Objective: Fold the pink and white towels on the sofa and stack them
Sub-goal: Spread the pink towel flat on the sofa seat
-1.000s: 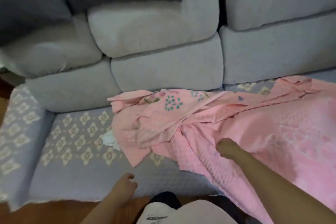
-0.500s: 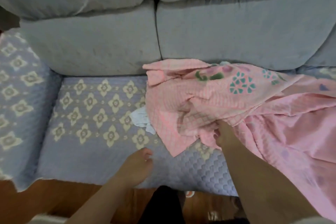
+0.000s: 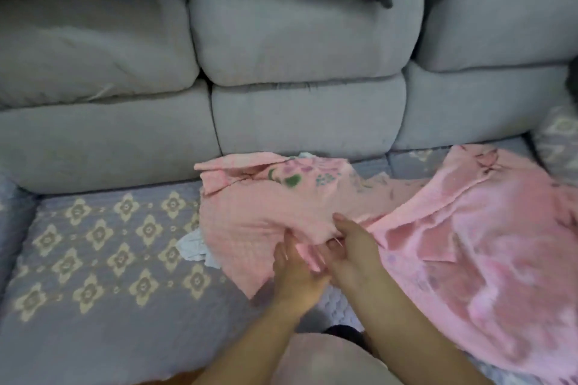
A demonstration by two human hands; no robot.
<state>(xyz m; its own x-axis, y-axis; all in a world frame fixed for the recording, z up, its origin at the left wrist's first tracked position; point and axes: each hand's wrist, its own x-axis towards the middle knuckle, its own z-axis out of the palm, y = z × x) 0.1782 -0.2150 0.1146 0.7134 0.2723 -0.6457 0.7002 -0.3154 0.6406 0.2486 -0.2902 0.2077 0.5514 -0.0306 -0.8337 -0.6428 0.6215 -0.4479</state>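
- Your left hand and right hand meet at the near edge of the floral pink towel; their fingertips sink into the folds, so you cannot tell how they grip.
- The white towel shows only as a small corner beside that towel, with another scrap behind it; the rest lies underneath.
- The large pink towel runs off the right and bottom edges, and its surface is smeared.
- The sofa is cut off on all sides.
- Both forearms leave the bottom edge.

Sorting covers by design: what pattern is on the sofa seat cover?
Grey-lilac quilted seat cover with cream diamond-shaped flower motifs; head view.
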